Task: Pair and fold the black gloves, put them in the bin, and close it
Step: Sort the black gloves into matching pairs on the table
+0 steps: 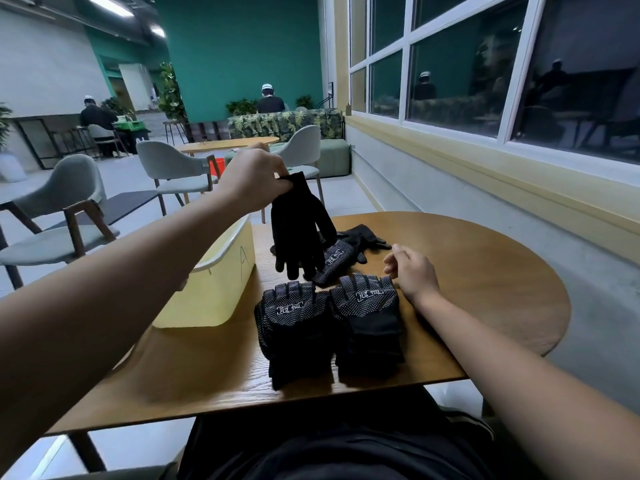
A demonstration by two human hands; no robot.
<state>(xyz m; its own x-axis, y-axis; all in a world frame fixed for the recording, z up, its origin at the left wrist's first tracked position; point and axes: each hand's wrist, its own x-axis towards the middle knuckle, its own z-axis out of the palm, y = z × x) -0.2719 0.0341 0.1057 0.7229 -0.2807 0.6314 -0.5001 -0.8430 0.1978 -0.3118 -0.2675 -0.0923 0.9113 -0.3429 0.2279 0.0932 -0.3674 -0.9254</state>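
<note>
Handwritten A on yellow bin, gloves printed possibly 冠恒

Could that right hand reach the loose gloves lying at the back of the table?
Probably yes. The right hand rests on the table just beside the loose gloves, with only bare wood between. The hanging glove pinched by the left hand dangles over their other side.

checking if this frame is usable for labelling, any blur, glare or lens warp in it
Head view: wide-angle warp bows the window frame and the table edge; the left hand, its forearm and the hanging glove look slightly soft; the folded gloves are sharp, print readable; the glass shows dim reflections; the ceiling lights blow out.
</note>
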